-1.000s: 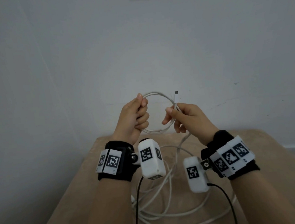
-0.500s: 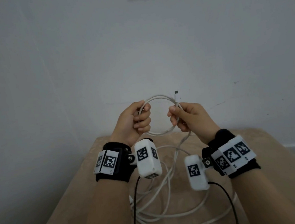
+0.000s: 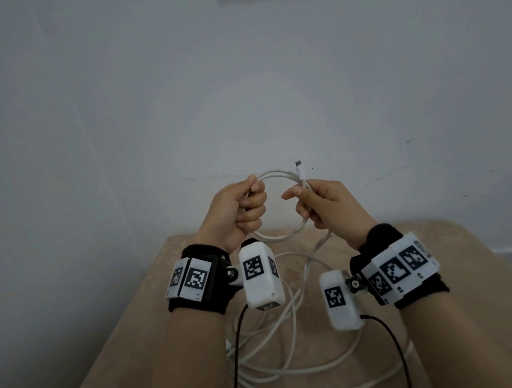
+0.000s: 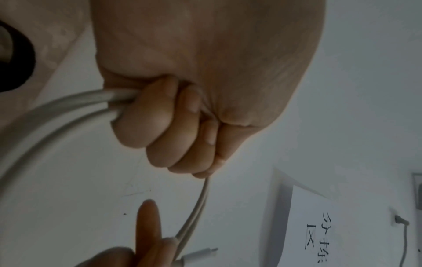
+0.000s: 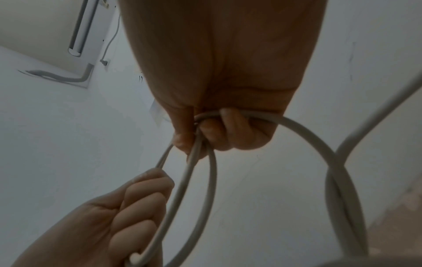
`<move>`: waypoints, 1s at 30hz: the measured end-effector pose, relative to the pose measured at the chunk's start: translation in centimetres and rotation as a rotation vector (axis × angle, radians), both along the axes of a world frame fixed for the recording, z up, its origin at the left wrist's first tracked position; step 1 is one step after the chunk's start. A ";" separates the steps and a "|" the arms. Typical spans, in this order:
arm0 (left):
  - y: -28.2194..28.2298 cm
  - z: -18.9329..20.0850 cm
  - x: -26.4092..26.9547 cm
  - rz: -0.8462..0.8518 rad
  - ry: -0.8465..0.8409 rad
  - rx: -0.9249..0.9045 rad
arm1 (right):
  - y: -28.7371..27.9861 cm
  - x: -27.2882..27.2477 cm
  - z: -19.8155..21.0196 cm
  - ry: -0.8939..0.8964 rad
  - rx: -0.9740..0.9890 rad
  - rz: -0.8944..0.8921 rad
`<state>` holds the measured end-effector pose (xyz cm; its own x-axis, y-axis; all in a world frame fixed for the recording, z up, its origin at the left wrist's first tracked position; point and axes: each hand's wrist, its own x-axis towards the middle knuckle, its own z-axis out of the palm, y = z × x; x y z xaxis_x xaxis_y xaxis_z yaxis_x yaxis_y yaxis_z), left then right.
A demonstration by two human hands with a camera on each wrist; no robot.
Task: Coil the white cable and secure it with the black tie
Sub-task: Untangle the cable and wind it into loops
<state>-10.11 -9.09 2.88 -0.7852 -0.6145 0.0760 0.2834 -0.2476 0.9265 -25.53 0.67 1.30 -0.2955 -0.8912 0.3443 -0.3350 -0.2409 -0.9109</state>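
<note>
Your left hand [image 3: 234, 209] and right hand [image 3: 326, 203] have drawn slightly apart, fingers curled gripping the white cable [image 3: 273, 175] loop (slack trailing onto the bench [image 3: 469, 269] below).

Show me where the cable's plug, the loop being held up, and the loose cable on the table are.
plug [image 3: 299, 169], head view: on the white connector body.
loop [image 3: 273, 174], head view: on its top arc.
loose cable [image 3: 293, 371], head view: on a strand on the table.

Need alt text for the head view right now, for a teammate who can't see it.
Both hands hold a small loop of white cable up before a pale wall: left hand fisted on one side, right hand gripping the other below the connector. The remaining cable lies loose on the beige table.
</note>
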 end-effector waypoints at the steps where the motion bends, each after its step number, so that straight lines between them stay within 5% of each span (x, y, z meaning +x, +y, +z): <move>1: 0.1 0.0 -0.1 -0.006 0.001 0.021 | -0.1 0.0 -0.1 0.009 -0.013 -0.017; 10: 0.5 -0.1 -0.5 0.076 -0.029 -0.057 | 0.1 0.7 0.2 -0.252 -0.104 0.121; 24: 0.7 -0.2 -0.5 0.235 0.080 -0.119 | 0.1 0.7 0.1 -0.132 -0.049 0.085; 30: 0.9 0.2 -0.4 0.181 0.058 -0.120 | 0.3 0.5 0.5 -0.277 -0.133 0.047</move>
